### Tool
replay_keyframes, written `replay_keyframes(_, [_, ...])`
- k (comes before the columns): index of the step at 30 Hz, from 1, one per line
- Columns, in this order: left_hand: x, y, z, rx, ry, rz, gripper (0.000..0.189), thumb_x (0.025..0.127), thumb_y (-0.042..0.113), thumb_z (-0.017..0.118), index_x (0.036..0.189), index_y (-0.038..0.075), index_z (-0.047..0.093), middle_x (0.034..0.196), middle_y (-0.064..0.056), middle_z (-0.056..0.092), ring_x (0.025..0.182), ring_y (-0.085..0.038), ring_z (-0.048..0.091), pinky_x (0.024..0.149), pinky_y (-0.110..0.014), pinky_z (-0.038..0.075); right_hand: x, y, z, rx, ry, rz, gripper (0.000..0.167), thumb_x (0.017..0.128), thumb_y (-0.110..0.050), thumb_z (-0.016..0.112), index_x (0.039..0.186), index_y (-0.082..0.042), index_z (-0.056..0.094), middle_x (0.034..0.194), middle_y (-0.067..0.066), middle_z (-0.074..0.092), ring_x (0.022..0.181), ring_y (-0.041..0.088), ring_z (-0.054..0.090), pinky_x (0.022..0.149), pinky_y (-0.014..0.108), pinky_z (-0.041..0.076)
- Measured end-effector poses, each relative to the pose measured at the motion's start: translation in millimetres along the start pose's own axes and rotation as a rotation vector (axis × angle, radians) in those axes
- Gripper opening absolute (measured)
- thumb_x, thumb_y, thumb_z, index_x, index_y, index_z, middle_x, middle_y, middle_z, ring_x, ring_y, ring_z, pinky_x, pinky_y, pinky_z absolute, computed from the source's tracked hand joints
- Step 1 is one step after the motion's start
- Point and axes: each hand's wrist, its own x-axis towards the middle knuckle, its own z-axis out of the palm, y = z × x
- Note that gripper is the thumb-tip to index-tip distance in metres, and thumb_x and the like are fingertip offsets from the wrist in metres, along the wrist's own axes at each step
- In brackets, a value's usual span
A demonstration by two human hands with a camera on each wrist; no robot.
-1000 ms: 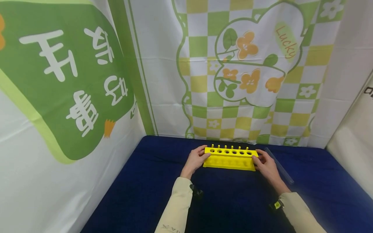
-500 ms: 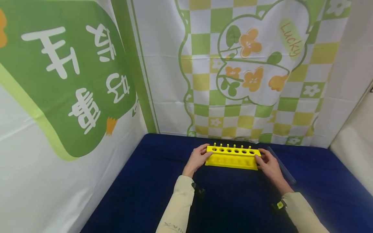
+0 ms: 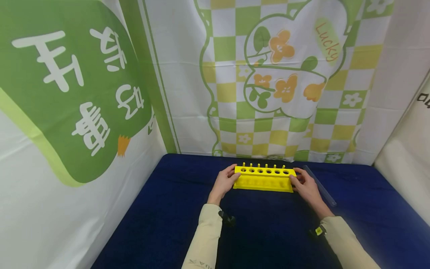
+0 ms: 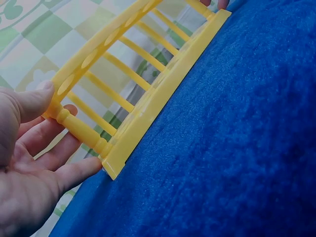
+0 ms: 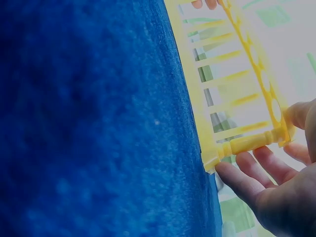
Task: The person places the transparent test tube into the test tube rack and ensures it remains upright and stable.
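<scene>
Left hand (image 3: 224, 182): is gripping one end of the yellow rack (image 3: 263, 184), thumb on top.
Right hand (image 3: 306, 186): is gripping the opposite end likewise.
Rack: is stretching between both hands, near the far edge of the blue cloth (image 3: 268, 231).
Clear rod (image 3: 321, 188): is lying just beside the right hand.

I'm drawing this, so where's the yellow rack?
In the head view, the yellow rack is right of centre, near the far edge of the blue table, held between the left hand and right hand.
</scene>
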Motion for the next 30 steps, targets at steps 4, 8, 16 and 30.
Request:
replay_keyframes(4, [-0.7, 0.1, 0.9, 0.002, 0.007, 0.002, 0.055, 0.099, 0.030, 0.059, 0.150, 0.020, 0.042, 0.142, -0.010, 0.056, 0.127, -0.025, 0.057, 0.103, -0.042, 0.051, -0.1, -1.2, -2.1, -0.004, -0.014, 0.012, 0.064, 0.100, -0.043, 0.052, 0.150, -0.007, 0.034, 0.125, 0.027, 0.053, 0.107, 0.038, 0.059, 0.086, 0.047, 0.059])
replay_keyframes(8, [-1.1, -1.0, 1.9, 0.010, 0.016, -0.004, 0.054, 0.099, 0.028, 0.059, 0.150, 0.020, 0.042, 0.142, -0.009, 0.057, 0.126, -0.024, 0.058, 0.102, -0.040, 0.051, -1.1, -2.3, -3.2, -0.007, -0.035, 0.017, 0.064, 0.101, -0.042, 0.051, 0.151, -0.006, 0.033, 0.126, 0.028, 0.053, 0.107, 0.037, 0.060, 0.085, 0.046, 0.059])
replay_keyframes(16, [-0.7, -0.9, 1.0, 0.028, 0.026, 0.002, 0.054, 0.099, 0.029, 0.060, 0.150, 0.018, 0.043, 0.142, -0.010, 0.057, 0.126, -0.024, 0.058, 0.102, -0.040, 0.051, -0.5, -4.1, -5.9, -0.013, -0.072, 0.024, 0.066, 0.101, -0.042, 0.051, 0.151, -0.005, 0.031, 0.126, 0.029, 0.052, 0.107, 0.037, 0.059, 0.082, 0.044, 0.060])
replay_keyframes(30, [0.8, -1.5, 1.2, 0.028, 0.027, -0.002, 0.054, 0.099, 0.028, 0.060, 0.150, 0.018, 0.043, 0.140, -0.010, 0.059, 0.123, -0.024, 0.060, 0.101, -0.040, 0.052, 0.6, -6.0, -16.5, 0.007, -0.148, -0.039, 0.060, 0.103, -0.030, 0.052, 0.149, 0.001, 0.030, 0.123, 0.033, 0.054, 0.109, 0.043, 0.063, 0.080, 0.045, 0.060])
